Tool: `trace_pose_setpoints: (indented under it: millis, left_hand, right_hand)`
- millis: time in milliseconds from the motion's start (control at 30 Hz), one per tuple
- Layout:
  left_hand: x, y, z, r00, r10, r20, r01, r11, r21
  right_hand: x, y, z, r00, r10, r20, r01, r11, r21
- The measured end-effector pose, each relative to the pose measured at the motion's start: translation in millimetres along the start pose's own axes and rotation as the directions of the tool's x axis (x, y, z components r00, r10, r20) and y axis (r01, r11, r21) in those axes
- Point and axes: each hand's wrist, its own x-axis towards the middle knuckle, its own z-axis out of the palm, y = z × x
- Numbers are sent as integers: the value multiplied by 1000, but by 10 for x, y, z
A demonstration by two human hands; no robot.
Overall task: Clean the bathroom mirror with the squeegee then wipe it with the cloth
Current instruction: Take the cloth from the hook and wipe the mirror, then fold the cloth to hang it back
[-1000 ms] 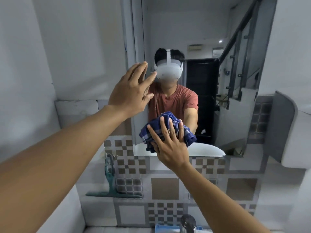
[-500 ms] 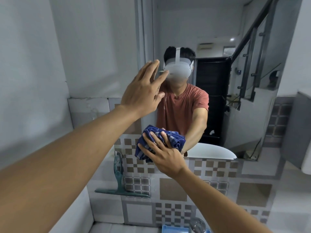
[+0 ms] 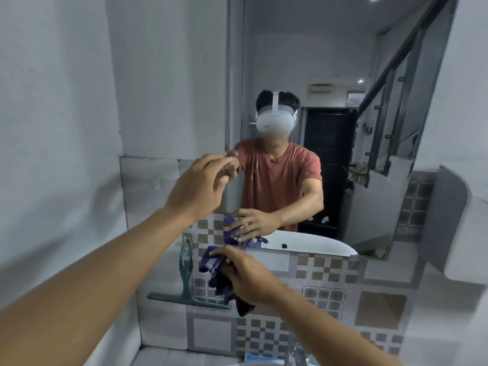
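Observation:
The wall mirror fills the upper middle of the view and reflects a person in a red shirt with a headset. My right hand grips a blue checked cloth just below the mirror's bottom edge, against the tiled wall. My left hand is raised near the mirror's left edge, fingers loosely curled and holding nothing, slightly blurred. A green squeegee hangs from a hook on the tiles, left of the cloth, blade down.
Patterned tiles cover the wall under the mirror. A tap and a blue item sit at the bottom edge. White wall stands close on the left; a grey-white fixture juts out on the right.
My right hand has slid the cloth down off the glass to below the mirror's bottom edge. My left hand has dropped from flat on the mirror and curled its fingers.

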Motion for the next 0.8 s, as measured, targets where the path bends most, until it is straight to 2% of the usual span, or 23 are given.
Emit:
trace_pose_setpoints:
  millis: [100,167,267,333,400,467,533,667,800]
  left_hand:
    - [-441,-58,-32,959,-264,103,277,949,-149]
    - [-658,-98,-46,854,-426,297,502,824,-262]
    - [-820,-154,-98,683,-420,598,709,580,-402]
    - [-881,-168,-184,652,-382,655,744,490,-455]
    - [-904,-198,-280,660,-381,647,736,500,-457]
    - [-915,-235,-375,683,-389,618,714,535,-453]
    - [-906,-308,-438,705,-408,581,694,564,-447]
    - [-815,-370,-586,758,-444,477,629,691,-357]
    - [-662,-403,-720,813,-454,365,556,790,-257]
  right_hand:
    - [4,-160,-102,991,133,-15,-119,927,355]
    - [26,-252,-144,987,157,-21,-123,843,523]
    - [80,-393,-194,988,147,-44,-71,695,715]
    - [105,-466,-217,990,139,-24,-53,526,849]
    - [122,-529,-221,992,123,0,-46,370,928]
    - [122,-589,-236,992,124,29,-66,308,949]
    - [123,-645,-279,989,143,45,-92,340,936]
    - [163,-763,-392,978,208,33,-132,486,864]
    - [245,-883,-442,962,273,12,-154,507,848]
